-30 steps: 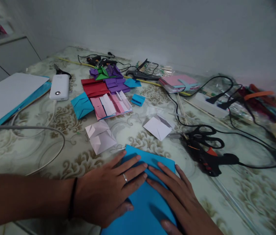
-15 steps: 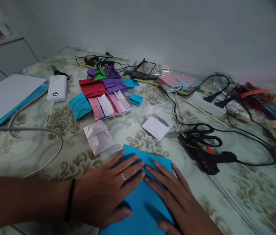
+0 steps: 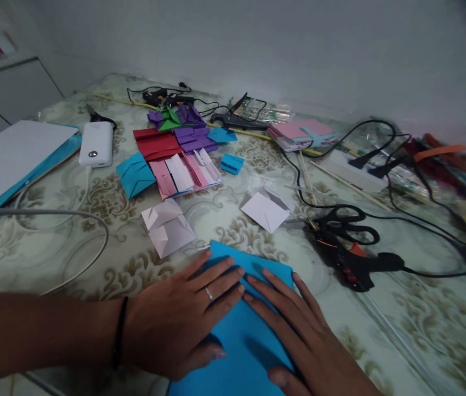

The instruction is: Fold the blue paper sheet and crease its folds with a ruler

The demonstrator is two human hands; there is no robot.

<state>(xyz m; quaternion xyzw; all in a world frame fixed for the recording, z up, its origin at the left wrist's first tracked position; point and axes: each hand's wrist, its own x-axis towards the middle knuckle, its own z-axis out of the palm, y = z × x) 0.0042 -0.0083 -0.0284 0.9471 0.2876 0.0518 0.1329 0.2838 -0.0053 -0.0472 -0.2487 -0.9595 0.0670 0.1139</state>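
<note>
Left hand (image 3: pixel 187 319): splayed flat, gripping nothing.
Right hand (image 3: pixel 313 341): likewise splayed and gripping nothing, angled inward.
Blue paper (image 3: pixel 239 360): directly beneath both, probably pressed to stop slipping.
Scissors (image 3: pixel 327 223), glue gun (image 3: pixel 356 267): beyond right hand, perhaps for easy reach.

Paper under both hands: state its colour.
The paper is bright blue, shown best in the head view.

Smooth, matt paper is seen in the blue sheet (image 3: pixel 236 371) and the white folded piece (image 3: pixel 266 213). Hard plastic is shown by the power bank (image 3: pixel 96 144), shiny metal by the ring (image 3: pixel 209 294); the table covering (image 3: pixel 104 258) is faintly glossed.
</note>
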